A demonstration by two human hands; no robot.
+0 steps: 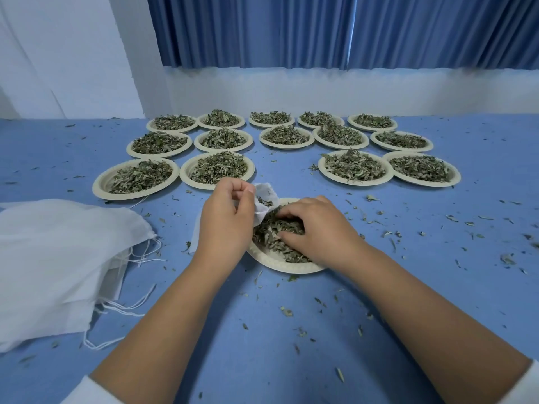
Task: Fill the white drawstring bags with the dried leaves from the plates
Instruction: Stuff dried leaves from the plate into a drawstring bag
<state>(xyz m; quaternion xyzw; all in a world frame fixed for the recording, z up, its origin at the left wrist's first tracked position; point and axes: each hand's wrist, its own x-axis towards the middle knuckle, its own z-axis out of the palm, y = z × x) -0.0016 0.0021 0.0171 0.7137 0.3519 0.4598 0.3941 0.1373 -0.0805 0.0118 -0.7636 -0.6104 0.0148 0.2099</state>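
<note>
A cream paper plate [272, 262] of dried leaves [272, 230] sits on the blue table just in front of me. My left hand [226, 217] pinches the rim of a small white drawstring bag [267, 195], holding its mouth open over the plate's far left edge. A few leaves show inside the mouth. My right hand [313, 228] lies on the leaf pile with fingers curled into the leaves, gathering a clump beside the bag. Most of the bag's body is hidden behind my left hand.
Several more plates heaped with dried leaves [223, 167] stand in rows farther back. A pile of white drawstring bags [58, 258] with loose strings lies at the left. Leaf crumbs are scattered over the table [423, 287]. A blue curtain and white wall stand behind.
</note>
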